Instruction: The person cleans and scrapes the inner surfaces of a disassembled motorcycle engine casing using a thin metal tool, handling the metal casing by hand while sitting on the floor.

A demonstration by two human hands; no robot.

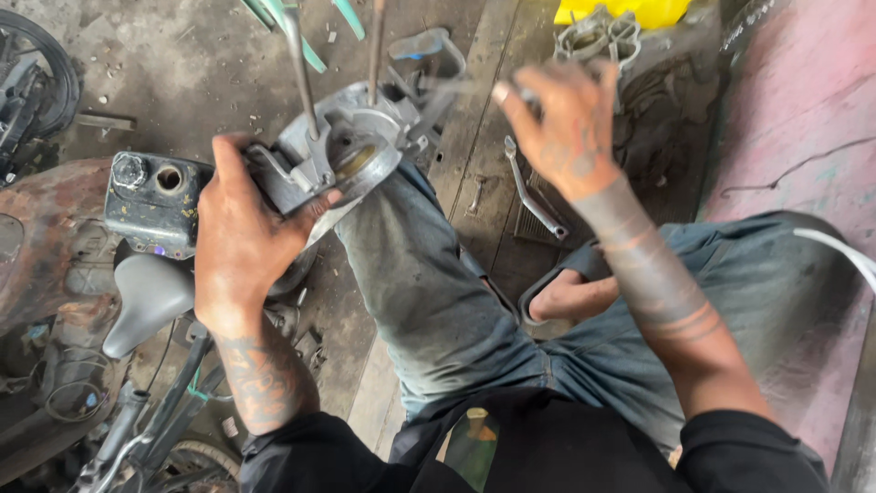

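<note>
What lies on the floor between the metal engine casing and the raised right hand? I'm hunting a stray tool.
Between engine casing and right hand, the head view shows a bent metal lever on the floor.

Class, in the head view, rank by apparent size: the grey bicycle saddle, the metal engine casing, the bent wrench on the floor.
1. metal engine casing
2. grey bicycle saddle, though it lies nearer the camera
3. bent wrench

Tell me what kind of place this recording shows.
Most likely a small motorcycle or bicycle repair workshop. The left hand grips a metal engine casing on the person's knee, a grey saddle and grimy engine block sit nearby, and a wrench lies on the littered floor.
</note>
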